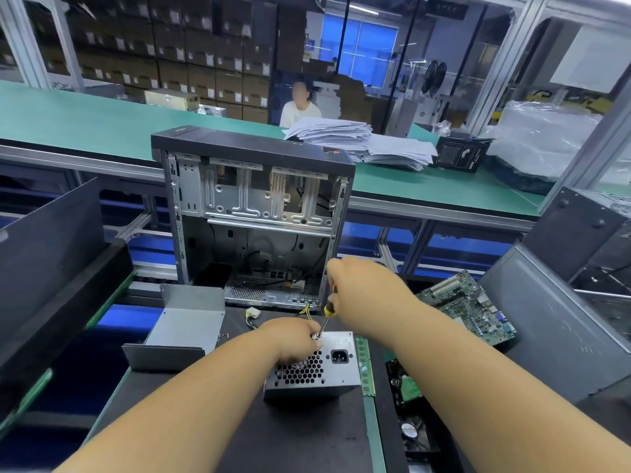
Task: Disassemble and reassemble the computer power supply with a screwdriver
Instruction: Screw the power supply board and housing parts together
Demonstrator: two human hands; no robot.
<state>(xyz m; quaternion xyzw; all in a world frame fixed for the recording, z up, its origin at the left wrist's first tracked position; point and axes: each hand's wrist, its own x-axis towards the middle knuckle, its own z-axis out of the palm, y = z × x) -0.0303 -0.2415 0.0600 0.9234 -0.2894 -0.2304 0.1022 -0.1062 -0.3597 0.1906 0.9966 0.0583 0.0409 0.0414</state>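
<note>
**Screwdriver on the upper corner of the power supply**

The power supply point(312, 365) stands low in the frame centre on the counter point(290, 435). My left hand point(293, 339) holds its top edge. My right hand point(358, 285) grips the screwdriver point(328, 310), shaft slanting down-left to the screw beside my left fingers

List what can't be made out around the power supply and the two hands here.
- Head view: the screw under the screwdriver tip, hidden by the left hand.
- Screwdriver grip, mostly covered by the right hand.
- Power supply rear half, behind the left hand.
- Small screws beside the metal cover: too small to count.
</note>
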